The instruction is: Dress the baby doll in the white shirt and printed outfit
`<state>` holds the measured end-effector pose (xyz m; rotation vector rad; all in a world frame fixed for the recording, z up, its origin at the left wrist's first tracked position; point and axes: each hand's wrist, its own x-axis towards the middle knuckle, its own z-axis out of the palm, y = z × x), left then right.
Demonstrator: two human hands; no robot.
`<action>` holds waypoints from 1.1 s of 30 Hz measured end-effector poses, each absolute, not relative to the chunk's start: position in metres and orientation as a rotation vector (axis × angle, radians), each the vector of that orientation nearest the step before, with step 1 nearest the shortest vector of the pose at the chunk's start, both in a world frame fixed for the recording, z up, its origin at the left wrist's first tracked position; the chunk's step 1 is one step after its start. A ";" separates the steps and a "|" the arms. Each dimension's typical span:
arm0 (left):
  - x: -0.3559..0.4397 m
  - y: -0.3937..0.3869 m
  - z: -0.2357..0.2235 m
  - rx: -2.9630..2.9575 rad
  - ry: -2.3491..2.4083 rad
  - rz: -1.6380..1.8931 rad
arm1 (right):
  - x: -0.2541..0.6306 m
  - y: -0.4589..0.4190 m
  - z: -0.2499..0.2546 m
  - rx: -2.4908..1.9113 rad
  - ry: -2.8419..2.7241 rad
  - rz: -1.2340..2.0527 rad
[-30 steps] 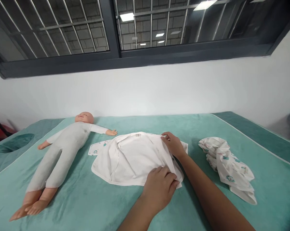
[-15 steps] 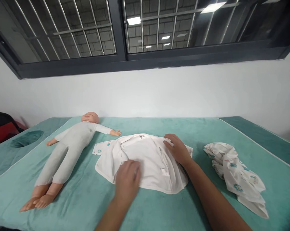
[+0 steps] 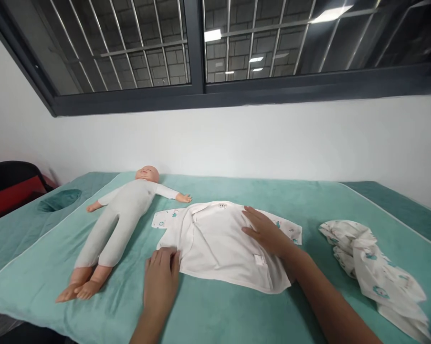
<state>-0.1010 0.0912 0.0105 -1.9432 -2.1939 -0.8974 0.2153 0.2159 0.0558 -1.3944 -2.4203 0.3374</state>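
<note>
A white baby shirt [image 3: 218,243] lies spread with its plain inner side up, its printed sleeves reaching out to both sides. At its lower left corner is my left hand [image 3: 161,277], fingers bent and close together on the edge of the cloth; the fingertips are partly hidden. My right hand [image 3: 263,231] rests flat on the right part of the shirt, fingers stretched out. To the left a baby doll [image 3: 129,200] in a pale grey-white body lies on its back, one hand close to the shirt's left sleeve.
A crumpled white printed garment [image 3: 376,272] lies on the right of the green padded bed [image 3: 215,315]. The bed has a round hole [image 3: 59,200] at the left. Behind are a white wall [image 3: 236,143] and a barred window [image 3: 197,91]. A red and black object [image 3: 15,191] stands far left.
My left hand has moved left from the shirt's middle to its lower left corner. My right hand has flattened on the cloth, and the right sleeve now shows spread out. The view has shifted left.
</note>
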 end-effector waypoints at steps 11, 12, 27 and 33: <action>-0.109 0.086 0.001 -1.868 -1.798 -1.329 | 0.049 0.217 0.046 -1.057 -2.618 0.155; -0.109 0.085 0.001 -1.849 -1.753 -1.347 | 0.043 0.221 0.042 -1.090 -2.583 0.144; -0.106 0.091 0.010 -1.658 -2.197 -1.142 | 0.055 0.224 0.040 -1.123 -2.292 0.079; -0.105 0.089 0.009 -1.681 -2.313 -1.001 | 0.053 0.218 0.034 -1.137 -2.469 0.247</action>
